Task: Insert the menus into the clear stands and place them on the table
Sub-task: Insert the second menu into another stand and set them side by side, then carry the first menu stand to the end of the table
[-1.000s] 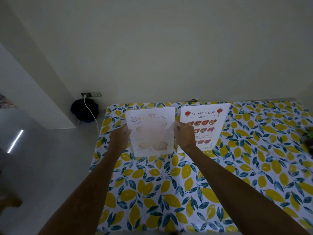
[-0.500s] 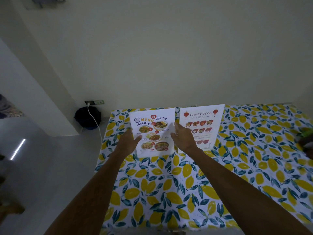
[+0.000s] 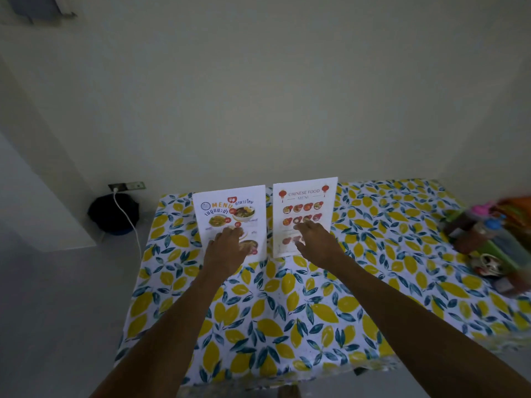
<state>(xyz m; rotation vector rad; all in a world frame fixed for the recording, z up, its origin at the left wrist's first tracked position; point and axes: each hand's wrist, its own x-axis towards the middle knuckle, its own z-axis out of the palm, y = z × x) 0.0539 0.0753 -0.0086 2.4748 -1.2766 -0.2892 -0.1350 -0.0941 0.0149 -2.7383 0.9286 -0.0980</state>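
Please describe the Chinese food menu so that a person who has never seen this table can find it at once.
Look at the table with the lemon-print cloth, at its far edge by the wall. Two menus stand there side by side; the Chinese food menu is the right one, behind the right hand. Red lanterns flank its English title, while the left menu has Thai lettering.

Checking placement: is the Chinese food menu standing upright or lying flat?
Upright: the Chinese food menu stands on the lemon tablecloth, its top edge against the wall.

Black bin by wall socket, white cable, blurred bottles at table's right
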